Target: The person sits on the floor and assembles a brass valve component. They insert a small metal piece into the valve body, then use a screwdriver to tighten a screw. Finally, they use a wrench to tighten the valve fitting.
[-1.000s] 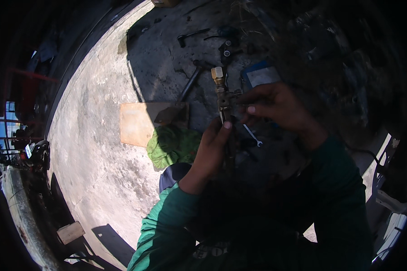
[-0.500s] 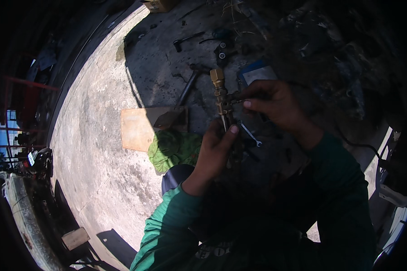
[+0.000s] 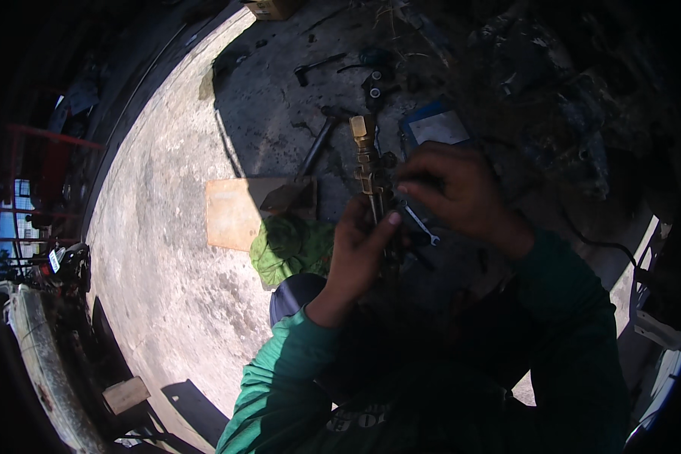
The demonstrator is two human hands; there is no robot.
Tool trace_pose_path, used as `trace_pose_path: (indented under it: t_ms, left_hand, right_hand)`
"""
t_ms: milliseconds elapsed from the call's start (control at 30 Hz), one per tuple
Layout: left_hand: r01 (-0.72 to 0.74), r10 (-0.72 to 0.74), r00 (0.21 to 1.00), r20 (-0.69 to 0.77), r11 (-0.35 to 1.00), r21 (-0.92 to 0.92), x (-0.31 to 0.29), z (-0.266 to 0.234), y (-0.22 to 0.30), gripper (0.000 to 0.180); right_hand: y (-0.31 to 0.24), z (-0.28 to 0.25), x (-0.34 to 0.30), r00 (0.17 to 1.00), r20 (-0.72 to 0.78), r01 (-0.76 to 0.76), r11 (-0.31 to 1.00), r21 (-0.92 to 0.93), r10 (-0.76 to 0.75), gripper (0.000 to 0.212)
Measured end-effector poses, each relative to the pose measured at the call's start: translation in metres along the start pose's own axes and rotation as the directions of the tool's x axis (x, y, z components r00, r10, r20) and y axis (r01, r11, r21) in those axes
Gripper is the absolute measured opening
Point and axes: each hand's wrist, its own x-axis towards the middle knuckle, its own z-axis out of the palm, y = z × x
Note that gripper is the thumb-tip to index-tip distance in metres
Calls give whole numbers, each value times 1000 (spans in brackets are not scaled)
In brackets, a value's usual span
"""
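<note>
My left hand (image 3: 358,253) is closed around the lower part of a brass valve-like fitting (image 3: 364,163), held upright with its hexagonal end at the top. Slim metal rods or tubes run down from the fitting into the hand. At the fitting's right side is my right hand (image 3: 461,193), thumb and fingers pinched together just off it. What the pinch holds, if anything, is too dark to make out. Below the right fingers lies an open-ended wrench (image 3: 424,225).
Left of my hands, a green cloth (image 3: 289,250) rests by a flat brown board (image 3: 231,216). Farther off lie a hammer (image 3: 319,146), a dark ratchet-like tool (image 3: 318,66) and a blue-edged flat object (image 3: 437,127). A cable (image 3: 598,240) curves at right.
My right hand has shifted slightly down, its fingertips drawing off the fitting's side, where they were gripping before. The left hand keeps its hold, nearly still.
</note>
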Motion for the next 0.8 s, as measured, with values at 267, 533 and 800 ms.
trace_pose_path:
  t_ms: [267, 533, 800]
  left_hand:
    - [-29, 28, 1000, 9, 998, 63, -6, -2, -2, 32]
    - [-115, 109, 993, 41, 974, 193, -10, -6, -3, 38]
    - [-238, 226, 971, 74, 927, 290, -13, -6, -3, 44]
  right_hand:
    - [-4, 4, -1, 998, 48, -34, 997, 67, 30, 16]
    - [5, 7, -7, 932, 166, -361, 805, 471, 321, 21]
    - [9, 2, -3, 962, 176, -258, 904, 340, 208, 46]
